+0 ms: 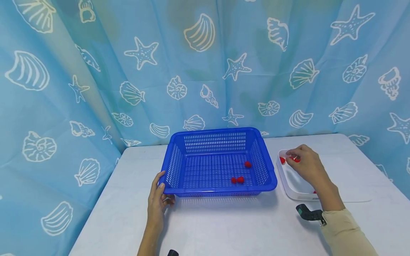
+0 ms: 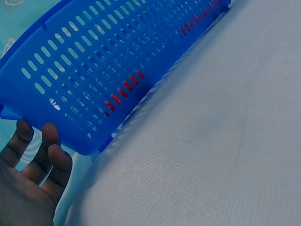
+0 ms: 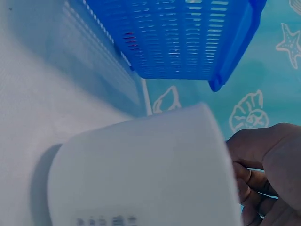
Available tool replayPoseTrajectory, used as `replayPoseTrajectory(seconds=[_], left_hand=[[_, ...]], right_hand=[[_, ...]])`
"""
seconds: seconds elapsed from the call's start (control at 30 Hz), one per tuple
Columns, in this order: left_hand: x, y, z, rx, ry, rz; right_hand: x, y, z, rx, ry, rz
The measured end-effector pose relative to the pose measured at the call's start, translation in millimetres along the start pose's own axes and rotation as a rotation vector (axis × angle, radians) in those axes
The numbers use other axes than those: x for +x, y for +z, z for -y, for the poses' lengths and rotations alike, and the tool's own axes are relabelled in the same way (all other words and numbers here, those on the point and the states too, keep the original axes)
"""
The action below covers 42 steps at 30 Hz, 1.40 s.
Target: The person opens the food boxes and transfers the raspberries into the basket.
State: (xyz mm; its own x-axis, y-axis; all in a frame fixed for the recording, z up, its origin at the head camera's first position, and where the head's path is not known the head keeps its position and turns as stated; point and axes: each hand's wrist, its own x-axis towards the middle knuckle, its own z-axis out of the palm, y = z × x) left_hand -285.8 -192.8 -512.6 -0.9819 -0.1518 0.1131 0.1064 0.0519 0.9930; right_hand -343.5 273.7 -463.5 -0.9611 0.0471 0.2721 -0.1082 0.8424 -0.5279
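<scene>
A blue plastic basket [image 1: 205, 190] with slotted walls stands on the table and holds three small red berry-like pieces [image 1: 248, 164]. My left hand [image 1: 157, 202] grips its near left corner, thumb over the rim. In the left wrist view, fingers [image 2: 60, 162] curl beneath that corner. My right hand [image 1: 307, 165] reaches over the white tub [image 1: 299, 196] to the right of the basket. Its thumb and fingers are bent down among red pieces [image 1: 282, 160] at the tub's far end; I cannot tell whether they pinch one. In the right wrist view the tub wall [image 3: 141, 174] partly hides the fingers.
A flat, translucent sheet [image 1: 346, 177] lies on the white table [image 1: 224, 227] beside the tub, to its right. Behind the table hangs a blue curtain [image 1: 205, 71] with white shells and starfish. A black wrist camera [image 1: 309, 213] sticks out from the right sleeve.
</scene>
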Motion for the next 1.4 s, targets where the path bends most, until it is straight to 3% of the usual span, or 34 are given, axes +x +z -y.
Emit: replayPoseTrajectory(seconds=[0.47,0.87,1.23,1.4], left_hand=[[0.8,-0.4,0.2,-0.021,0.004,0.009],[1.7,-0.9,1.0,-0.011,0.005,-0.006],[2.2,-0.3,2.3,-0.035,0.012,0.005],[2.0,-1.9,3.0,-0.030,0.007,-0.002]], right_hand=[[7,15,-13,-0.058,0.062,0.086],[17,20,-21,-0.142,-0.042,0.077],[18,30,-24,-0.161,-0.025,0.113],[20,33,-24,-0.148,-0.040,0.084]])
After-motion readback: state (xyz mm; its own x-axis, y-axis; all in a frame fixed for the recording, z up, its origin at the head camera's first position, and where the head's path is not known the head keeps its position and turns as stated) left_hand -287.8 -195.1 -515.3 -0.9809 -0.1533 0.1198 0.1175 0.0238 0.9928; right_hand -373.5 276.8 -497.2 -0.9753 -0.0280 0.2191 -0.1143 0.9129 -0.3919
